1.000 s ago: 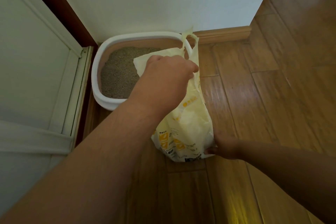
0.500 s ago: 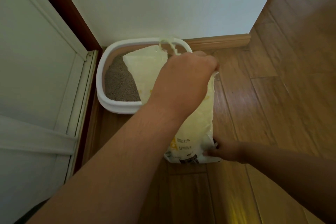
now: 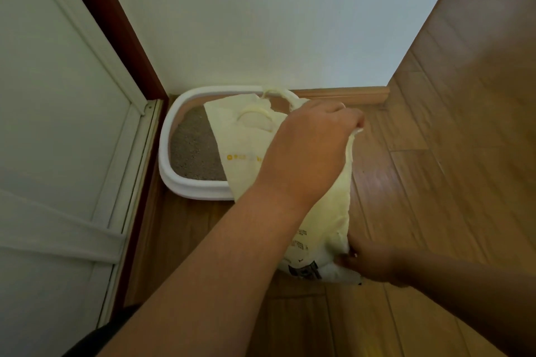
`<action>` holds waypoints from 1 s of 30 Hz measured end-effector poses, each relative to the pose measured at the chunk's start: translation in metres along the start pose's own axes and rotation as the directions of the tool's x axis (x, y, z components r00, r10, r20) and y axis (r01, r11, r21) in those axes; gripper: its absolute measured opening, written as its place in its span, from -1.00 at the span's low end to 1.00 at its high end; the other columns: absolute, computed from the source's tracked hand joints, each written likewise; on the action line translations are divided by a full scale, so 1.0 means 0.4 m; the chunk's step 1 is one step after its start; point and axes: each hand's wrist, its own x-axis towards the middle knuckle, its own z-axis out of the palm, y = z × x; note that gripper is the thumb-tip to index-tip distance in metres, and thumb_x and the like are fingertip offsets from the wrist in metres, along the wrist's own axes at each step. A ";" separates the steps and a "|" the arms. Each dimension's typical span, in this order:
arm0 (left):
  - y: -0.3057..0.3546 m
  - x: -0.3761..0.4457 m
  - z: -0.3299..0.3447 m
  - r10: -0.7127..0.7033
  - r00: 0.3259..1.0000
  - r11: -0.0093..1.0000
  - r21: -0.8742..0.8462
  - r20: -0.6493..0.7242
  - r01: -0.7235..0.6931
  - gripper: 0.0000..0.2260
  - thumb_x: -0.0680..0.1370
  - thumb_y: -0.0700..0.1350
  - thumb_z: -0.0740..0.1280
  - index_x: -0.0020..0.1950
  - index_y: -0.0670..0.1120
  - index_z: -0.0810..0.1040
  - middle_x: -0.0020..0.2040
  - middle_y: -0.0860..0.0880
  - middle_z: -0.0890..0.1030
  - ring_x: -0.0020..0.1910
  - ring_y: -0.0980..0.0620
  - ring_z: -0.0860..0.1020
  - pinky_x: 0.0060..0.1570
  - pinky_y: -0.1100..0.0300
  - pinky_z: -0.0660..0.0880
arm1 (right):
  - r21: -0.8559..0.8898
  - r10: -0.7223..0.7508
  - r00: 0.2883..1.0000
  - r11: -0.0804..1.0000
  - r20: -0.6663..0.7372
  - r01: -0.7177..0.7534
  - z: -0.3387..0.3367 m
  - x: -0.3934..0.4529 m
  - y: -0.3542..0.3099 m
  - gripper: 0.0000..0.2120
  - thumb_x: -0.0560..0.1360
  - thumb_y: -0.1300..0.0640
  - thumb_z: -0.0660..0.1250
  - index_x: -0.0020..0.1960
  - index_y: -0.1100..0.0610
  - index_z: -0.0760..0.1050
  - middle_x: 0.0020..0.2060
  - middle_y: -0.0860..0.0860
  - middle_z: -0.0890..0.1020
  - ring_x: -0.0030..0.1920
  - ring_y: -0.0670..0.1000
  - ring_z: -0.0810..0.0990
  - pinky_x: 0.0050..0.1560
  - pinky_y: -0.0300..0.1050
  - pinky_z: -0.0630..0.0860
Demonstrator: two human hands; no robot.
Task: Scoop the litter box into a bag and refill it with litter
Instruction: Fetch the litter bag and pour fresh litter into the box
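Note:
A white litter box [image 3: 185, 186] sits on the floor in the corner, with grey-brown litter [image 3: 195, 151] showing in its left half. A pale yellow litter bag [image 3: 243, 142] is tilted over the box's right side, its handle end above the litter. My left hand [image 3: 313, 148] grips the bag's upper right edge. My right hand [image 3: 369, 265] holds the bag's bottom corner near the floor. Whether litter is pouring out is hidden by the bag.
A white wall [image 3: 261, 23] stands behind the box, with a wooden skirting board [image 3: 342, 95] at its foot. A white door with a dark red frame [image 3: 116, 38] runs along the left. Wooden floor [image 3: 435, 168] stretches to the right.
The bag's upper end has swung further over the litter box and spread flatter. My left hand has shifted right along the bag's edge. My right hand keeps its hold at the bottom.

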 end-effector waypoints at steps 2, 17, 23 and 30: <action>-0.004 0.008 -0.011 -0.026 0.999 0.999 -0.022 -0.033 0.025 -0.78 0.51 -0.32 0.44 0.03 -0.04 0.72 -0.13 0.04 0.69 -0.06 0.00 0.62 -0.09 0.10 0.58 | 0.045 0.008 0.999 0.999 -0.031 -0.007 -0.011 -0.037 -0.031 -0.29 0.61 -0.08 0.32 0.58 -0.31 -0.04 0.31 -0.13 0.49 0.22 -0.04 0.57 0.16 -0.04 0.65; -0.120 0.045 -0.059 -0.359 0.932 0.877 -0.323 0.052 0.355 -0.81 0.67 -0.14 0.29 0.10 0.07 0.68 0.08 0.13 0.65 0.11 0.21 0.55 0.18 0.25 0.50 | -0.155 0.223 0.875 0.936 -0.429 -0.315 -0.036 -0.128 -0.216 -0.71 0.65 0.14 0.13 0.36 0.03 0.32 0.04 0.11 0.52 -0.06 0.17 0.63 -0.26 0.06 0.71; -0.159 0.046 -0.054 -0.415 0.907 0.850 -0.325 0.071 0.414 -0.81 0.67 -0.15 0.29 0.09 0.08 0.67 0.01 0.23 0.58 0.02 0.43 0.48 0.05 0.54 0.37 | -0.160 0.224 0.871 0.934 -0.437 -0.320 -0.071 -0.130 -0.252 -0.71 0.66 0.19 0.15 0.36 0.02 0.36 0.00 0.03 0.48 -0.09 0.12 0.58 -0.37 -0.12 0.64; -0.231 0.017 -0.054 -0.533 0.844 0.792 -0.313 0.067 0.525 -0.75 0.70 -0.12 0.22 0.10 0.15 0.66 0.04 0.29 0.58 0.19 0.09 0.53 0.28 0.03 0.48 | -0.170 0.203 0.877 0.938 -0.436 -0.301 -0.090 -0.132 -0.285 -0.65 0.64 0.22 0.15 0.40 0.04 0.39 0.04 0.06 0.52 0.00 0.19 0.61 -0.31 -0.01 0.68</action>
